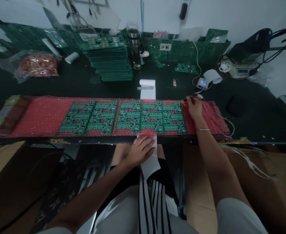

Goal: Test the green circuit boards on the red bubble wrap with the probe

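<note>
My left hand (141, 150) lies flat over a white paper strip (151, 165) at the table's front edge, its fingers stretched out. The strip hangs down toward my lap. My right hand (193, 105) is closed in a pinch on a thin cable (198, 96) above the right part of a red bubble-wrap sheet (43, 113); a small dark tip shows left of the fingers. Just left of that hand, several green circuit boards (129, 117) lie in a row on the sheet. The nearest board to it is the rightmost circuit board (174, 117).
Behind the sheet rise a stack of green boards (111, 63) and a bottle (136, 48). A paper roll (147, 83), a small device with a lit screen (202, 83) and a scale (242, 70) stand farther back. A bag of copper-coloured parts (39, 65) is at left.
</note>
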Demonstrator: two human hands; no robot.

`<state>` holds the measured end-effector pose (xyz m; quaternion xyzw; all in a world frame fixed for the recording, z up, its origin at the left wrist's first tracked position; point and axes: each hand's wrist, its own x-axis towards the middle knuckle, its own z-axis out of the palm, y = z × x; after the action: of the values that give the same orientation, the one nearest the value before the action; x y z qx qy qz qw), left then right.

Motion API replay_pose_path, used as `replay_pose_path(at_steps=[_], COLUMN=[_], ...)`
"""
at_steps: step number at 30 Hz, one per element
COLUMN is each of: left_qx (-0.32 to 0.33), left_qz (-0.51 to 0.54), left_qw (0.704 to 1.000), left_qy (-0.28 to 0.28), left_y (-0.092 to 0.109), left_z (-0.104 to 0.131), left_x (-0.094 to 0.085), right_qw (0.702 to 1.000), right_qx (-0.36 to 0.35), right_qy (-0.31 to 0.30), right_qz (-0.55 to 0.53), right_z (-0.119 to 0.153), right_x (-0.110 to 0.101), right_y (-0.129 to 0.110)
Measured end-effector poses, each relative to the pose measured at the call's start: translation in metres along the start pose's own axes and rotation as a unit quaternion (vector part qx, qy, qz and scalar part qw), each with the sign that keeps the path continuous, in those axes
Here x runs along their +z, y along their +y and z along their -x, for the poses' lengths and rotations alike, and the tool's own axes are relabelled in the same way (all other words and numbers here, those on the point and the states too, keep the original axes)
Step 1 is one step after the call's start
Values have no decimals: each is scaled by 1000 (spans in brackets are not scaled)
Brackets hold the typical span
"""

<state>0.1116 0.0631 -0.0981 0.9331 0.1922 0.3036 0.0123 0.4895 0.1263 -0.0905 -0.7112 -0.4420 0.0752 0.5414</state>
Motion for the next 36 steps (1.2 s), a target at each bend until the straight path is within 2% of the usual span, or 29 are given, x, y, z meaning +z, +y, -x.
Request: replay_pose_path(at_steps=[5, 8, 10, 13, 15, 17, 23, 29, 32, 36], left_qx=[27, 30, 28, 26, 22, 16, 2, -6, -7, -23], left_qz=[20, 33, 42, 51, 61, 70, 66, 21, 13, 25], left_qw=[999, 999, 999, 998, 998, 997, 997, 999, 999, 999], left_qy=[-12, -9, -12, -17, -27, -39, -38, -40, -37, -17], left_y=[-6, -6, -5, -4, -5, -6, -10, -7, -5, 0], left_z=[3, 7, 9, 9, 9, 8, 5, -1, -1, 0], left_x=[-1, -2, -3, -6, -7, -7, -3, -5, -8, -7], right_qw=[990, 971, 948, 891, 857, 843, 889, 902, 939, 981], right_qx=[-44, -78, -115, -175, -214, -233, -196, -173, -142, -96], right_qy=[-97, -178, -247, -336, -361, -366, -336, -326, -282, -168], right_qz=[97, 138, 166, 249, 299, 317, 239, 224, 136, 33], right_z=[-8, -11, -12, -10, -10, -12, -23, -29, -34, -47], right_x=[6, 30, 55, 94, 113, 122, 133, 139, 120, 69], right_y=[-24, -51, -71, -94, -101, -101, -84, -82, -82, -67])
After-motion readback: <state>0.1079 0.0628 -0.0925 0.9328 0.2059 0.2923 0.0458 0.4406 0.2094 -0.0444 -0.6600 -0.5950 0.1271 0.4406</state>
